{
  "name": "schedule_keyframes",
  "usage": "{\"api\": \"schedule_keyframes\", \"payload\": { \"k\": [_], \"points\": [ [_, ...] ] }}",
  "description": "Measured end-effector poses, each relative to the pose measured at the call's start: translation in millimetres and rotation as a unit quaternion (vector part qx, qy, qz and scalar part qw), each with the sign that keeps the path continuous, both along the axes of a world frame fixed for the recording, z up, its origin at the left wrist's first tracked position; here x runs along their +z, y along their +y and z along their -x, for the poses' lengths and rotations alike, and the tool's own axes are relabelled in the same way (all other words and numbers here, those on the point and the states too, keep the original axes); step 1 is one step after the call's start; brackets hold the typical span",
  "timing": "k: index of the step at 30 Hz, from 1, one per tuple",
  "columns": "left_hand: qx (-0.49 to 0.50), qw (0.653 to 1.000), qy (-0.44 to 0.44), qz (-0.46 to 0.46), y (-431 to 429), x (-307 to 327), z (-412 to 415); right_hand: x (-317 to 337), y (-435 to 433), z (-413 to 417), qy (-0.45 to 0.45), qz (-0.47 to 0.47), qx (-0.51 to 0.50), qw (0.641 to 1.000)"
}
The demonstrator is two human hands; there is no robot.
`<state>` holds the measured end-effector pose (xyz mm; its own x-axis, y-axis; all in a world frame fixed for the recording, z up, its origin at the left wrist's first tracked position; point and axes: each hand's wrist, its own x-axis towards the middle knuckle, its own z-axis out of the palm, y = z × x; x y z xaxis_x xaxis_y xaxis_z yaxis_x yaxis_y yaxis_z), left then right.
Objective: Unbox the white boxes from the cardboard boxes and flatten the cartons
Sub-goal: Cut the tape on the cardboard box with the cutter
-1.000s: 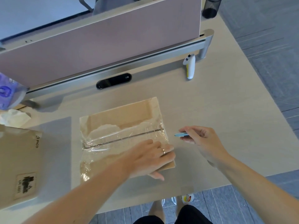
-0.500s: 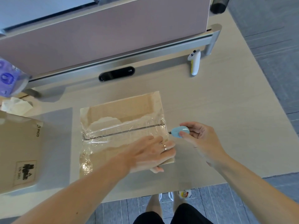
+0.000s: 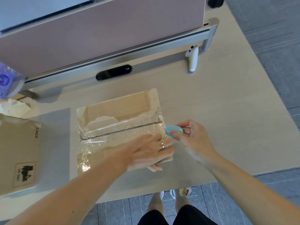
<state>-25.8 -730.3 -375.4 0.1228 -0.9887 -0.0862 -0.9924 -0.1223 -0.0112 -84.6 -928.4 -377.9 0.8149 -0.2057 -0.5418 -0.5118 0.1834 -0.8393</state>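
Observation:
A brown cardboard carton (image 3: 113,111) wrapped in shiny clear tape lies flat in the middle of the desk, its centre seam running left to right. My left hand (image 3: 146,151) lies flat on the carton's near right corner, fingers straight, pressing it down. My right hand (image 3: 190,137) pinches a small light-blue cutter (image 3: 173,131) between thumb and fingers. The cutter's tip sits at the right end of the seam, at the carton's right edge. No white box is visible.
A second cardboard carton (image 3: 17,155) with a printed label lies at the left edge. A white controller (image 3: 192,57) lies by the pink partition (image 3: 100,34). Crumpled paper (image 3: 11,106) sits at far left. The desk's near edge runs just below my hands.
My right hand has moved left with the blue cutter, from clear of the carton to its right edge at the seam. My left hand has stayed pressed on the carton.

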Motion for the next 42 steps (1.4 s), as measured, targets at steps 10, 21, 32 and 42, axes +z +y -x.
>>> {"api": "schedule_keyframes", "payload": {
  "k": [10, 21, 32, 42],
  "points": [
    [-0.013, 0.999, -0.031, -0.004, -3, 8, -2, 8, -11, -29, 0.058, 0.0, 0.054, 0.997],
    [-0.001, 1.0, -0.018, -0.002, -7, 11, -2, 11, -20, -29, -0.001, -0.009, -0.029, 1.0],
    [0.544, 0.664, 0.445, 0.255, -9, 55, 8, 39, 14, -53, 0.016, -0.064, -0.041, 0.997],
    [0.593, 0.216, 0.648, 0.427, 80, 67, -17, 60, 137, -82, -0.05, 0.038, 0.096, 0.993]
  ]
}}
